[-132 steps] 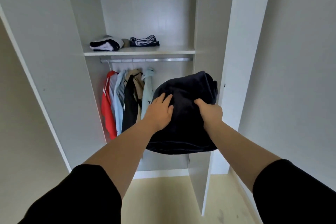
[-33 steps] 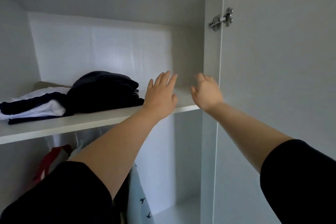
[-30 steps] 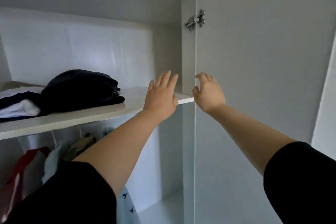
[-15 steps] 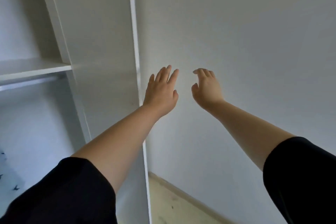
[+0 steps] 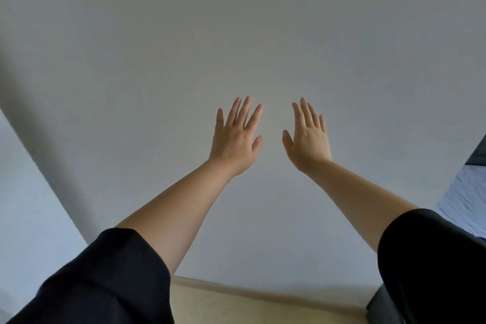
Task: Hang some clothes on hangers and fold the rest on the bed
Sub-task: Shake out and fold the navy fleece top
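The one task thing we find is the bed, a narrow slice at the far right edge. It shows pale blue, rumpled bedding, and a dark panel sits just above that. Where the clothes lie we cannot tell.

Both hands are raised in the middle of the view, well apart from the bed. The left hand shows us its back, with the fingers straight and slightly fanned and the thumb out to the side. It is released and grasps nothing. The right hand stands near it in the same way. Its fingers are straight and closer together, its thumb points toward the left hand, and it also holds nothing. A clear gap lies between the two thumbs, so the hands do not touch. We cannot tell whether the fingertips reach the wall behind them.

The bare forearms run down to the left sleeve and the right sleeve, both black, in the lower corners.

The plain grey-white wall fills most of the view. At its foot a pale skirting runs along a strip of beige floor. At the left edge a lighter, blurred white panel slants down toward the left sleeve, with a band of shadow beside it. In the lower right, between the floor and the right sleeve, we see a small dark shape that we cannot make out.
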The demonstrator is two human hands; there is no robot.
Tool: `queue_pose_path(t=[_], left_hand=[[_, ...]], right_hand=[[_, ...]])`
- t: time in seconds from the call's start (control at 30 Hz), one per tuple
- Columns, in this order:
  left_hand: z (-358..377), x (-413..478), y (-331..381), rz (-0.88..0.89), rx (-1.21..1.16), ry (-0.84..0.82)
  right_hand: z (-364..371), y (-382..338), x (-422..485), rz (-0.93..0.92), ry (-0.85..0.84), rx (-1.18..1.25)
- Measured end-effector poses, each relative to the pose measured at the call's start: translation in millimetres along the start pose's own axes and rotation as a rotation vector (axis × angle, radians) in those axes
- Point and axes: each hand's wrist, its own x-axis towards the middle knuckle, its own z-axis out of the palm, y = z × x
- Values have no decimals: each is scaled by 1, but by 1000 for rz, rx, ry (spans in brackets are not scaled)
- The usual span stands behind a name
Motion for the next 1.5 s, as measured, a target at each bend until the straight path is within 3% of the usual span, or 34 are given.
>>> queue_pose_path(t=[0.17, 0.33, 0.5, 0.73, 0.9, 1.13, 1.5], left_hand=[[65, 63, 77, 51, -62, -26], [115, 93, 148, 78, -100, -57], [169, 96, 197, 7, -128, -82], [236, 89, 258, -190, -89, -139], [267, 66, 293, -299, -85, -179], [346, -11, 314, -386, -125, -94], [526, -160, 395, -432, -170, -137]], right_hand=[[-2, 116, 10, -19, -66, -244], [0, 204, 3, -6, -120, -316], [25, 266, 2, -113, -156, -292], [80, 334, -2, -367, -58, -126], [110, 361, -31, -509, -42, -6], [199, 390, -115, -449, -62, 172], [356, 469, -279, -399, -125, 142]])
